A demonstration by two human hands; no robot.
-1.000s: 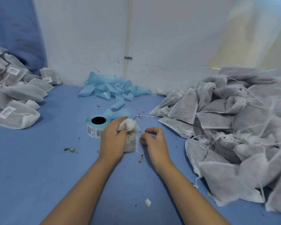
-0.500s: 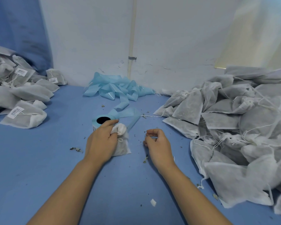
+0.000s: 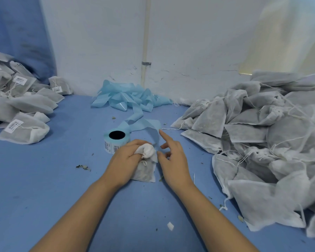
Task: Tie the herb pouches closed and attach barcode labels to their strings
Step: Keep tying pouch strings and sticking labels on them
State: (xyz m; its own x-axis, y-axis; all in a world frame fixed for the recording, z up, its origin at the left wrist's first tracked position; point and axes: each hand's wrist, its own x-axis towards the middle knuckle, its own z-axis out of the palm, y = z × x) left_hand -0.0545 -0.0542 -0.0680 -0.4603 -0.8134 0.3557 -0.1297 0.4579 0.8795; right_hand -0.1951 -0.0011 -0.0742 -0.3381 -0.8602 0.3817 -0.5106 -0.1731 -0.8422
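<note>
A: Right, left hand (image 3: 125,159) is clamping the gathered neck of one small grey non-woven herb pouch (image 3: 145,171), pinning it to the blue table (image 3: 44,179) at centre. Right hand (image 3: 173,160) is off it, index finger pointing to 12 o'clock, other fingers loosely curled, holding nothing I can make out.

B: Next?

A: My guess: it's going for a sticker. Keep the neck pinched so the drawstring knot isn't slackening, peel one label clean off the liner, then fold it around the string, not onto the fabric.

B: Counts?

A: One pale-blue roll of barcode labels (image 3: 116,140) touching the left hand at 11 o'clock. One spent blue liner ribbon heap (image 3: 131,99) at 12. One labelled pouch stack (image 3: 20,106) at 9, four barcode labels showing. One untagged pouch pile (image 3: 258,142) at 3, too tangled for counting.
</note>
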